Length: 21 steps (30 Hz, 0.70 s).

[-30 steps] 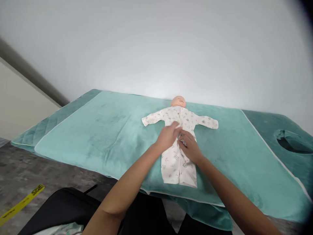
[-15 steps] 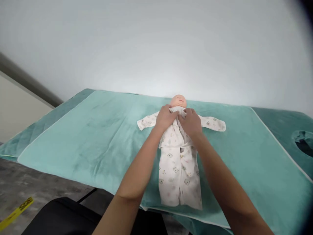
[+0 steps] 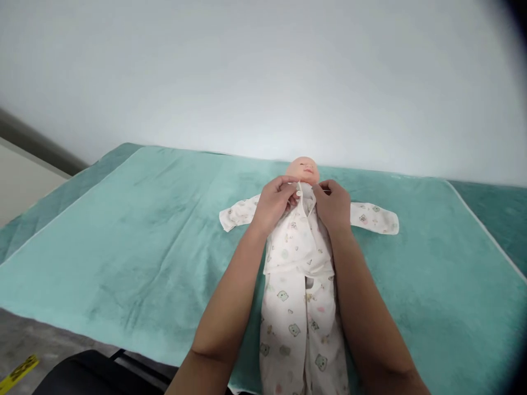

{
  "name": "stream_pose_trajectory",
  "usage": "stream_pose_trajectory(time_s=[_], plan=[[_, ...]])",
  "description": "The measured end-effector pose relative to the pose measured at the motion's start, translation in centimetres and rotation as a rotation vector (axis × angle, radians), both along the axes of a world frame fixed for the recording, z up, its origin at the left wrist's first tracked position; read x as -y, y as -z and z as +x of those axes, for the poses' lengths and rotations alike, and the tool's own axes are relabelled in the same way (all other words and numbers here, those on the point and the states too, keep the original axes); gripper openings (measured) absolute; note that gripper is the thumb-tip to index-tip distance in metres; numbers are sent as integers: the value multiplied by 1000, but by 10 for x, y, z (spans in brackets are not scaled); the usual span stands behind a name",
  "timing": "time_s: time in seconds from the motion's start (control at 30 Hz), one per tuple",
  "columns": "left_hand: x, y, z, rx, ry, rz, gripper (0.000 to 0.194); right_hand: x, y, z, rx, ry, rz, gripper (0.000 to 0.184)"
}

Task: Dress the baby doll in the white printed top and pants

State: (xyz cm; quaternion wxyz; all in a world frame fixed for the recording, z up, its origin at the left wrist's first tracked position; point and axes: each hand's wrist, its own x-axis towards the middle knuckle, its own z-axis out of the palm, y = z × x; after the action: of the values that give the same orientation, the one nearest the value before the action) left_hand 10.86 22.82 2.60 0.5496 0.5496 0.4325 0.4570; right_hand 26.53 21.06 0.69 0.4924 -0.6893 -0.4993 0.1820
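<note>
A baby doll (image 3: 303, 169) lies on its back, its head toward the wall. It wears a white long-sleeved baby shirt (image 3: 291, 244) printed with small animals. My left hand (image 3: 276, 198) pinches the shirt's collar edge on the left, beside a round white button (image 3: 299, 193). On the right, my right hand (image 3: 332, 204) has its fingers closed on the other collar edge. Between the hands the neckline is parted in a V. Matching baby trousers (image 3: 288, 329) stretch below the shirt. Both sleeves lie spread out sideways.
A pale green sheet (image 3: 156, 236) covers the bed, with a few creases on the left. Behind it rises a white wall (image 3: 263, 77). A black seat-like object (image 3: 90, 376) and yellow tape (image 3: 18, 373) show at the lower left.
My hands have moved apart, drawing the two collar edges away from each other, and the button now shows. The view has come closer to the doll.
</note>
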Motion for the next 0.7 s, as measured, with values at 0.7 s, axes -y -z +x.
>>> stream_pose_trajectory(time_s=[0.7], plan=[[-26,4,23,-49,132,-28,17,-1,17,2,-470,-72,75,35]])
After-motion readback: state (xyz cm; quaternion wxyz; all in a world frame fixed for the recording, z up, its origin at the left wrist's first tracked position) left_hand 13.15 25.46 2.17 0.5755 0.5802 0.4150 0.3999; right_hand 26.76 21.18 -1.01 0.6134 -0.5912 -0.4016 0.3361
